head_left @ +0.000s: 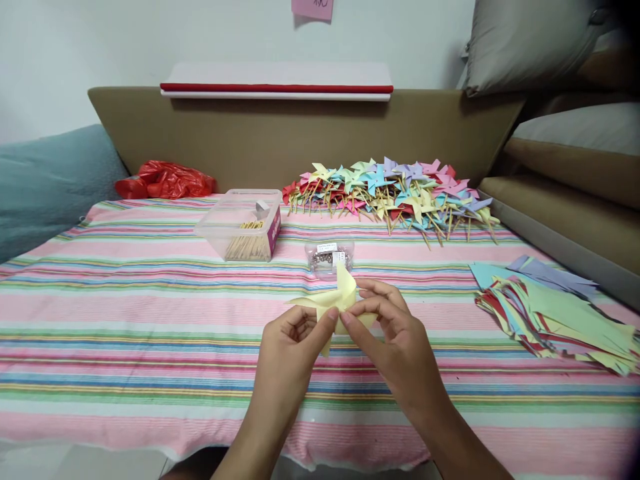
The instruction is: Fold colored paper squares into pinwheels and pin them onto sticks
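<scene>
A pale yellow paper pinwheel (346, 285) is held in front of me, its blades folded in toward the middle. My left hand (296, 337) pinches it from the left, the thumb pressed near its centre. From the right, my right hand (395, 327) grips the same pinwheel with thumb and forefinger close to the centre. No stick shows on it. Just beyond the pinwheel stands a small clear plastic box (320, 260) of small metal pieces with white labels, too small to make out exactly.
A clear plastic tub (215, 227) holds wooden sticks. Finished pinwheels on sticks (380, 180) lie heaped at the back right. Cut coloured paper (560, 313) is stacked at the right. A red plastic bag (170, 179) lies back left on the striped cloth (150, 333).
</scene>
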A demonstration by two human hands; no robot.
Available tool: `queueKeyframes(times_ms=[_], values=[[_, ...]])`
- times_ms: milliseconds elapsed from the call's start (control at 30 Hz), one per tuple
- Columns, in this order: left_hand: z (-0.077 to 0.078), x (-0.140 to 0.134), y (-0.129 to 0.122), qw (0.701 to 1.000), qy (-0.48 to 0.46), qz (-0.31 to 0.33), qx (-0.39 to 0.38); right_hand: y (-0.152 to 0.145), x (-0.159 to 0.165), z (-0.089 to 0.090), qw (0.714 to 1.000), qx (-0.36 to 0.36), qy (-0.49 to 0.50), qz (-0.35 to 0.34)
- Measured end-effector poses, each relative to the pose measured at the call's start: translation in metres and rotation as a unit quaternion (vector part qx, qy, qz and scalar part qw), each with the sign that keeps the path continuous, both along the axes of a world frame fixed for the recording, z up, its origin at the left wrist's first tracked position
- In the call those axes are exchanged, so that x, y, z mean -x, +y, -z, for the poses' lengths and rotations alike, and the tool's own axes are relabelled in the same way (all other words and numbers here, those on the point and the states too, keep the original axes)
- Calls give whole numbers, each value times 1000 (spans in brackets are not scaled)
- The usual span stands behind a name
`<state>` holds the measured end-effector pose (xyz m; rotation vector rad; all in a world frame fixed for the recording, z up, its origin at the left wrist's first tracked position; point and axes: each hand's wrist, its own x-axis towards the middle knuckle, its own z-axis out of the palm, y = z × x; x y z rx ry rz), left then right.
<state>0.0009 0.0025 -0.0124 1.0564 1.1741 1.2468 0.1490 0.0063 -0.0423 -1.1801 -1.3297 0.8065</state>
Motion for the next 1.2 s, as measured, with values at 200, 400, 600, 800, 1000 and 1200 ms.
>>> queueKeyframes(times_ms=[200,400,600,800,1000,1200], values=[[0,-1,1,1000,-2,4,-1,1,4,-3,995,6,99,11],[2,1,1,1000,3,10,1,0,0,-12,979,119,147,-73],[0,3,0,998,41,33,27,-1,-1,-18,982,101,121,-108],[1,6,1,997,59,42,30,0,-1,-18,982,105,123,-97],[4,6,3,995,82,51,39,3,0,-11,982,99,124,-100],[3,20,9,998,66,5,9,3,2,-6,985,91,127,-75]])
